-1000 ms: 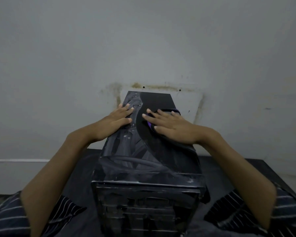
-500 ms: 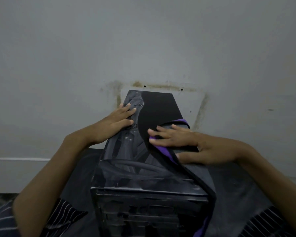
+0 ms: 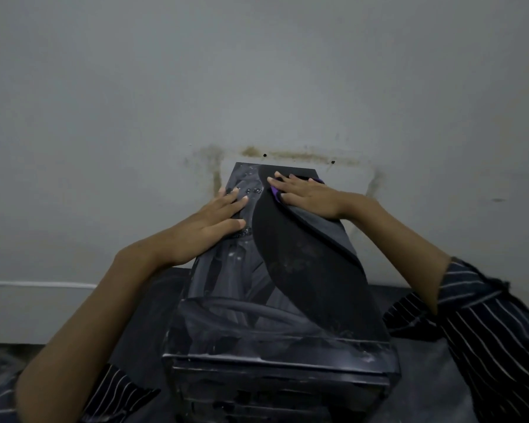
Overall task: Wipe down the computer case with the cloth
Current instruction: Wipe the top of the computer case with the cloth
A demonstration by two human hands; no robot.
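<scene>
Fingers point(image 3: 283, 178) of the right hand point(image 3: 307, 195) are laid out straight and slightly spread, pressed flat on the cloth point(image 3: 327, 227) at the far right corner of the computer case point(image 3: 275, 300); nothing is gripped, the cloth being pinned under the palm and fingertips. A purple edge of the cloth is seen beneath the fingertips, and its grey body is spread toward the near side along the right edge of the case top. Fingers of the left hand point(image 3: 214, 221) are likewise extended and rested flat on the far left part of the glossy top panel, just beside the right hand but not touching it; nothing is held. The case is seen lying lengthwise away from the viewer, black and reflective, with its far end close to the wall point(image 3: 257, 71) and its near end low in the view. It is set on a dark surface point(image 3: 141, 315). Brownish stains are marked on the wall behind the case. Striped sleeves point(image 3: 486, 325) are seen pushed up on both forearms.
</scene>
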